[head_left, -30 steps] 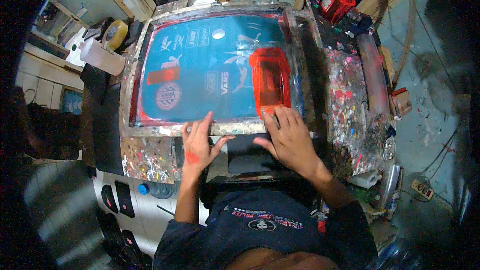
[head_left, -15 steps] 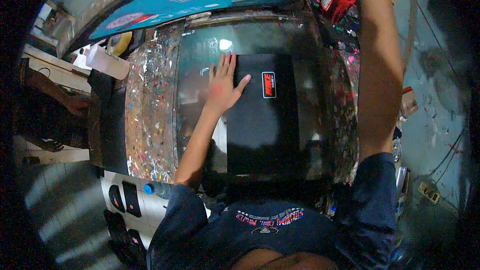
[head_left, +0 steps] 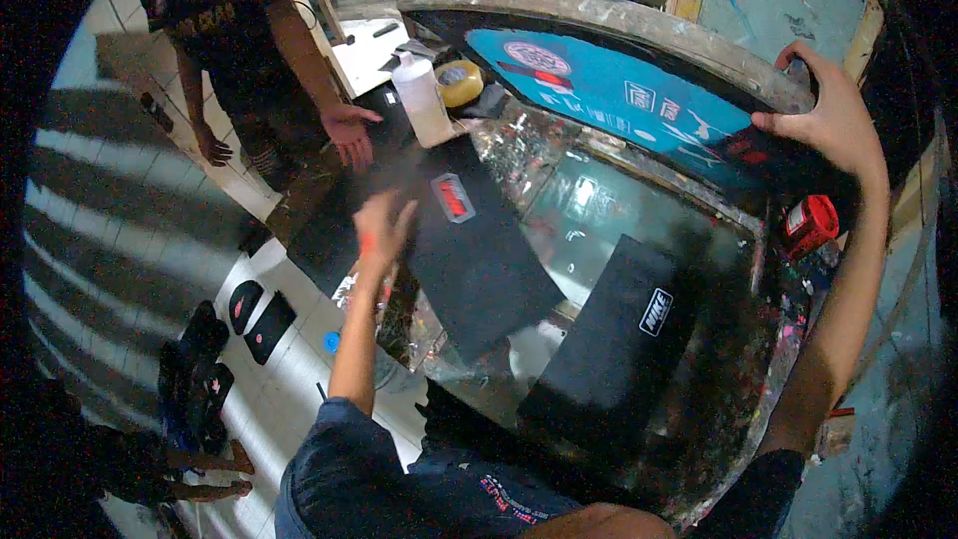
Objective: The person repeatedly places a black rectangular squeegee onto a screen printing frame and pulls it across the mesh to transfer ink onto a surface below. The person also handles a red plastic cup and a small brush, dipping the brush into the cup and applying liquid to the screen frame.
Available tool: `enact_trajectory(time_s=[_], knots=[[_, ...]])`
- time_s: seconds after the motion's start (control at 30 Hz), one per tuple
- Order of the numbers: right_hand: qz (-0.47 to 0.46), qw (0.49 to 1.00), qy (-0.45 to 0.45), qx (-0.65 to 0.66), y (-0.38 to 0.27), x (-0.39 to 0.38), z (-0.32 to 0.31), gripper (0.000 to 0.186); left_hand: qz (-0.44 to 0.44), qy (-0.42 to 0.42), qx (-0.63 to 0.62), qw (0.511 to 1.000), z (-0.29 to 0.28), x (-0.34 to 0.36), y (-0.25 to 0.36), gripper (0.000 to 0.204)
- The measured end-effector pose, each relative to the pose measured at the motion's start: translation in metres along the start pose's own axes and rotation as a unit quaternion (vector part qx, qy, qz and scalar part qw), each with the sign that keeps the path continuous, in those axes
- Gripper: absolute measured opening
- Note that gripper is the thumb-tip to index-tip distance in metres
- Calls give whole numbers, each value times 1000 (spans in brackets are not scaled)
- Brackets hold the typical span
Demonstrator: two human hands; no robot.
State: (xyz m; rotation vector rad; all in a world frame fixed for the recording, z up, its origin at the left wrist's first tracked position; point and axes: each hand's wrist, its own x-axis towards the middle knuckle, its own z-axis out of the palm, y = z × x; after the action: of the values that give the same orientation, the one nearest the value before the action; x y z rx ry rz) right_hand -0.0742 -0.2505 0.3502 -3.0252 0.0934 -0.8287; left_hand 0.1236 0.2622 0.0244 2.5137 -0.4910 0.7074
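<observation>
My right hand (head_left: pixel 836 115) grips the corner of a raised screen-printing frame (head_left: pixel 599 15), whose blue mesh (head_left: pixel 599 95) faces down toward the table. My left hand (head_left: pixel 379 235) is at the left edge of a black sheet (head_left: pixel 479 274) bearing a red printed patch (head_left: pixel 454 198). Its thumb and fingers look apart, though the fingertips are smeared by motion. That sheet slants across the left side of the printing table. Another black sheet (head_left: pixel 609 354), with a white-outlined print (head_left: pixel 656 311), lies on the glossy platen (head_left: pixel 584 190).
A co-worker's open hand (head_left: pixel 351 135) reaches in at the left. Near it stand a whitish plastic bottle (head_left: pixel 421 100) and a tape roll (head_left: pixel 459 85). A red container (head_left: pixel 808 227) sits at right. Black pieces (head_left: pixel 269 327) lie on a white surface at lower left, near another person's hands (head_left: pixel 235 474).
The view has turned left. The red-printed sheet has moved from the platen to the left, and a white-printed sheet shows there now. My left hand has moved left; the co-worker's hand has come closer.
</observation>
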Motion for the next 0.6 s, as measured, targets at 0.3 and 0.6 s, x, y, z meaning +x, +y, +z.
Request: enact_trajectory(time_s=[0.3,0.6], knots=[[-4,1000,10,-8,21,6,8,81,391,-100,-341,849,85,-25,351,59],[-15,1000,-2,-20,23,13,2,87,605,-337,-273,667,145,-178,539,39]])
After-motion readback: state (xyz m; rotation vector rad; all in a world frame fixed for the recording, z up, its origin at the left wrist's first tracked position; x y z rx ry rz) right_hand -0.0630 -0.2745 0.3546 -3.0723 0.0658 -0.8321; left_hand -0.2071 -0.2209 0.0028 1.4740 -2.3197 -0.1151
